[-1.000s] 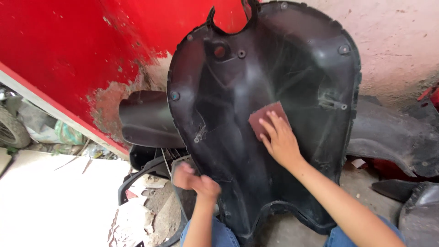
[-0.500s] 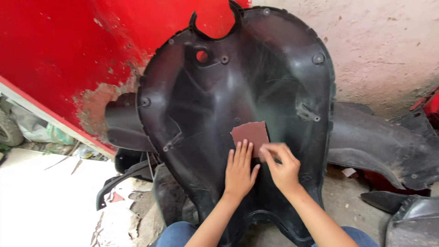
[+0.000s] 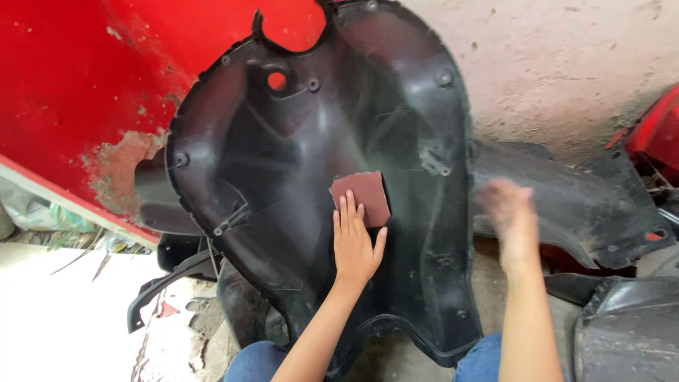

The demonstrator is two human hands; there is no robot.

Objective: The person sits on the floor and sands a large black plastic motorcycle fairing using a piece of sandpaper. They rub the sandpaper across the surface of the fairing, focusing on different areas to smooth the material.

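Sandpaper sheet [image 3: 362, 197], reddish-brown, roughly square: lies flat against the inner face of a large black plastic body panel [image 3: 297, 177], pinned under the fingertips of the left hand [image 3: 356, 244]. Grip of that hand: released, fingers straight and together, palm pressing, nothing clasped. Right hand [image 3: 511, 216]: off to the right of the sheet, over the panel's edge, blurred; its grip cannot be told, and no object shows in it. Panel: stands nearly upright, its lower end between the person's knees, its top against a red painted wall [image 3: 85, 78]. Second black panel [image 3: 566, 205]: behind, to the right of the right hand. Step in hand, as judged: sanding the panel's inner surface. Continued rubbing would call for steady flat pressure and the panel braced against shifting.
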